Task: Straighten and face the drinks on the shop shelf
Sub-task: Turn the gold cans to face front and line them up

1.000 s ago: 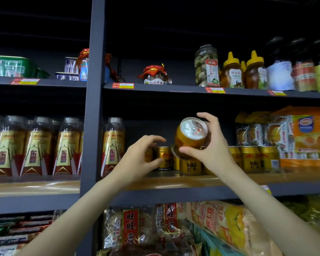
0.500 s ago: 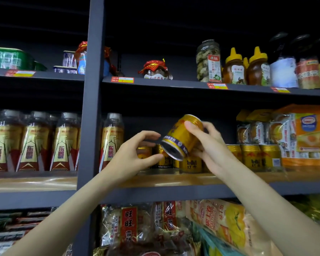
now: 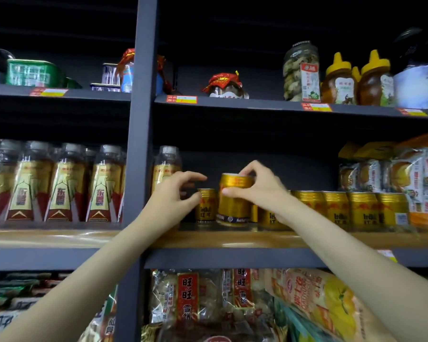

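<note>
Placement step in hand: the right hand [image 3: 258, 193] holds one gold energy-drink can [image 3: 234, 199] upright at the front of the middle shelf [image 3: 232, 239], its thumb on the can's face and its fingers curled over the top rim. Whether the can's base has met the shelf board cannot be told; it sits very low, just ahead of the row of matching gold cans [image 3: 351, 209], which runs away towards three o'clock. One more gold can [image 3: 206, 206] stands just beside the held can at its nine o'clock.

Left hand [image 3: 173, 197] holds nothing: its grip is a narrow, loose curl, thumb and forefinger apart, close by that neighbouring can; contact cannot be confirmed.

Further out at nine o'clock, beyond the upright post, stand clear bottles with red-and-gold labels [image 3: 59, 188].

Judgement: the held can's visible face shows little of the lettering seen on the row. The next move likely calls for a twist to bring the label forward, then lining the can up with the row before release.
</note>
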